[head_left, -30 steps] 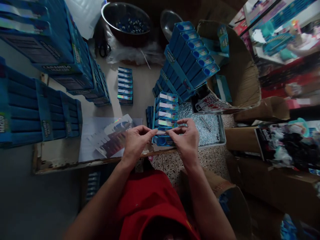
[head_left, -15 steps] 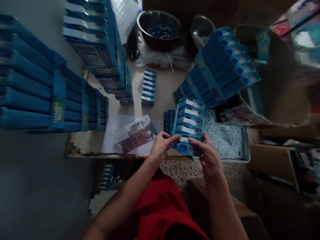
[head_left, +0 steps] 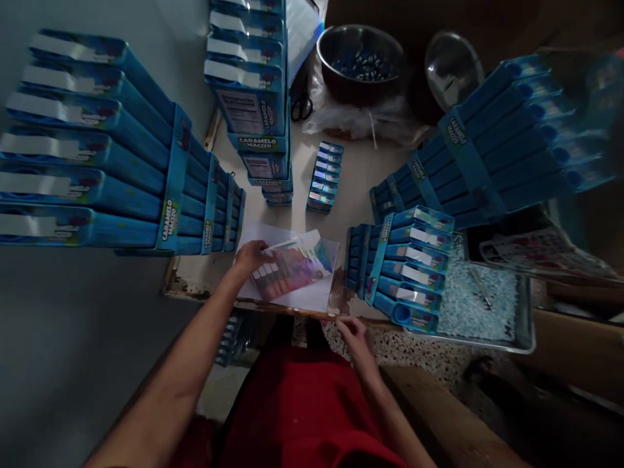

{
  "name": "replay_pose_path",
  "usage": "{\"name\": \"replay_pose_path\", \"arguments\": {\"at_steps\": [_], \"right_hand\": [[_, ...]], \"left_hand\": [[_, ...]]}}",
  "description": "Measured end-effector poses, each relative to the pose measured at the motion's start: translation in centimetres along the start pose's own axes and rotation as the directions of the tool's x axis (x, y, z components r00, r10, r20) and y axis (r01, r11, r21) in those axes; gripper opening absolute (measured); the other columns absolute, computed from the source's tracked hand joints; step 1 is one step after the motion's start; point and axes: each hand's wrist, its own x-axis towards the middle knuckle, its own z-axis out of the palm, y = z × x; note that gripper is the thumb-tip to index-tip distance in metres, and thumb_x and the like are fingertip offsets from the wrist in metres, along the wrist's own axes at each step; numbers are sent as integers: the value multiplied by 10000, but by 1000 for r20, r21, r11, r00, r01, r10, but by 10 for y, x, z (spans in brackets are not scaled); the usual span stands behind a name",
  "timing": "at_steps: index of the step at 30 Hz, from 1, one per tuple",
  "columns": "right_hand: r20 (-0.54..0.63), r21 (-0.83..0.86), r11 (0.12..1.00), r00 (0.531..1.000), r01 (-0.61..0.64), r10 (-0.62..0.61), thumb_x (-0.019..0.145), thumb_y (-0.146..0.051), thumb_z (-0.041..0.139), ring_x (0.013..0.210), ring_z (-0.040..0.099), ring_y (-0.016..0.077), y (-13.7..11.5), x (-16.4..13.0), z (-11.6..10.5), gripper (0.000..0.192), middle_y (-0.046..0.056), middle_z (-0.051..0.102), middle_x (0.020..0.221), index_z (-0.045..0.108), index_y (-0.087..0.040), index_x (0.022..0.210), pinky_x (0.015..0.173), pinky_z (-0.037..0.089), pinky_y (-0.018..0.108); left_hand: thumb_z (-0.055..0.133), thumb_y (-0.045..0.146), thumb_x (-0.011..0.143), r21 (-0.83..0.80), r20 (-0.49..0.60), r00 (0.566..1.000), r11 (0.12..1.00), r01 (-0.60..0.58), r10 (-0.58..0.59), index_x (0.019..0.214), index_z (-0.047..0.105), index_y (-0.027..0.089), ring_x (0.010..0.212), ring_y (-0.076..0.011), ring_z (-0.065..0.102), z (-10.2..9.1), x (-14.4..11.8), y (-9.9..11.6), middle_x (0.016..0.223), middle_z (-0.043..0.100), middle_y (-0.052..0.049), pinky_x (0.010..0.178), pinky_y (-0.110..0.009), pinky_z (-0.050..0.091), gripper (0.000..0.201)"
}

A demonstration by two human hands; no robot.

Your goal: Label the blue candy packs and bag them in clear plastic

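Note:
My left hand is at the left end of a shiny, see-through sheet of stickers, its fingers closed on the edge. The sheet lies on white paper. My right hand hovers at the table's front edge, fingers loosely bent and a little apart, with nothing visible in it. To its right stands a banded stack of blue boxes marked with white strips at their ends. The lowest box shows a round blue end and no white strip.
Tall stacks of blue boxes rise at the left, back left and right. A small pack lies mid-table. Behind are scissors and a metal bowl of small pieces. A metal tray holds pale blue bits.
Both hands have left the blue box stack at the right. My left hand has moved left onto the sticker sheet; my right hand has drawn back to the table edge. The view has shifted left.

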Motion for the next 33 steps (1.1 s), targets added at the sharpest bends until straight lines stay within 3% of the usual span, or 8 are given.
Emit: {"name": "replay_pose_path", "arguments": {"at_steps": [2,5,9,13,19,27,30,33], "right_hand": [[80,-150,973,983,174,-163,923,-398,648,835,690,252,-9,20,47,198,56,753,874,751,-229,916,776,568,394],[292,-360,745,826,562,-483,1010,-211,522,1158,621,275,-35,65,108,303,129,714,1249,696,-206,1259,1025,479,422],[483,-565,454,722,689,-495,1063,-266,487,1177,543,306,-58,117,161,356,139,646,1373,615,-226,1393,992,410,439],[583,-557,350,655,753,-481,1092,-319,441,1125,537,287,-49,128,175,353,116,649,1393,610,-234,1390,962,358,428],[607,-470,349,584,810,-538,1069,-244,504,1167,559,271,-30,99,156,302,53,650,1442,649,-273,1333,1020,302,433],[492,-477,474,672,740,-553,1014,-289,570,921,605,246,-45,69,136,213,67,764,925,738,-245,892,889,360,414],[264,-327,743,811,584,-522,975,-296,605,818,587,208,-62,48,120,163,47,717,849,714,-228,874,820,404,367],[37,74,974,975,215,-218,936,-379,668,721,557,154,-81,25,98,174,-4,652,807,678,-209,900,714,436,288]], "left_hand": [[722,394,676,-77,44,999,997,-26,29,859,762,178,837,-264,639,-1,-2,-7,786,706,-59,711,-304,402,286],[627,415,725,-190,70,994,979,-75,90,842,772,167,765,-211,601,-4,-14,-8,733,693,-30,666,-275,380,310],[626,443,688,-329,70,987,938,-111,141,829,765,160,752,-193,569,-13,-27,-6,772,707,-24,660,-267,388,345],[650,470,641,-456,133,986,890,-30,102,842,746,141,651,-178,542,-18,-32,-10,727,676,-36,593,-273,388,397],[674,530,630,-546,282,958,830,113,56,926,742,124,507,-149,502,-17,-44,-20,621,616,-21,487,-263,365,506],[688,294,701,-370,111,994,929,29,13,794,768,151,737,-227,631,-14,-38,-16,726,698,-54,666,-300,444,189],[671,227,761,-299,-69,998,954,-11,-10,902,771,151,1071,-314,641,-11,-42,-5,991,751,-134,901,-370,465,188],[658,298,851,-347,-275,961,930,-122,23,1027,760,167,1222,-303,594,-5,-69,13,1211,719,-154,1043,-390,427,242]]}}
